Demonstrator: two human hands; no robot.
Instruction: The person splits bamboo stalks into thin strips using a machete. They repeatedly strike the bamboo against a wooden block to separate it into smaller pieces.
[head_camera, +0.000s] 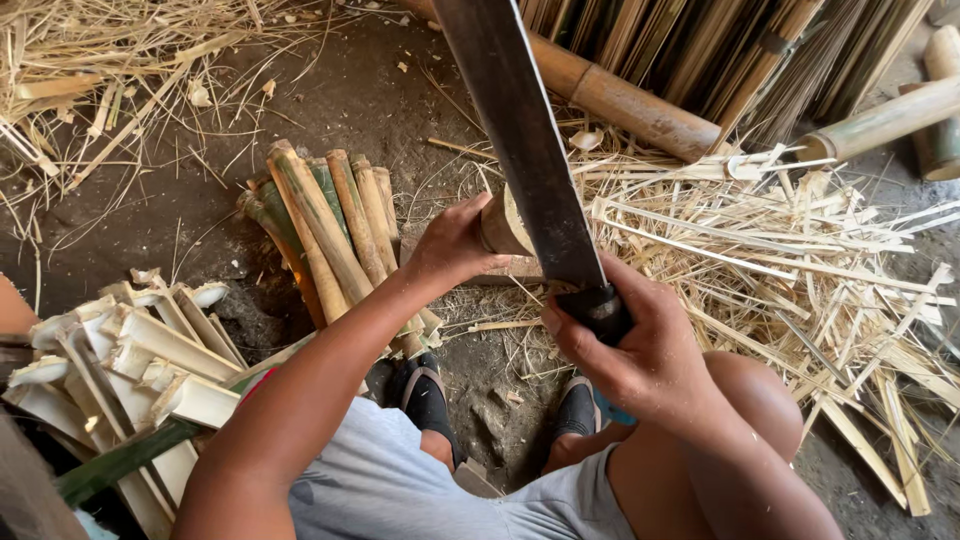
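My right hand (625, 335) grips the dark handle of a long machete (515, 130), whose wide blade rises up and away to the top of the view. My left hand (455, 245) holds a short upright bamboo piece (503, 225) on the dirt ground, just left of the blade. The blade hides part of the bamboo piece. My knees and dark sandals (425, 395) are below the hands.
A bundle of split bamboo pieces (335, 225) leans left of my left hand. Pale split slats (150, 370) pile at lower left. Thin bamboo strips and shavings (800, 270) cover the ground at right. Whole bamboo poles (630, 100) lie at the top.
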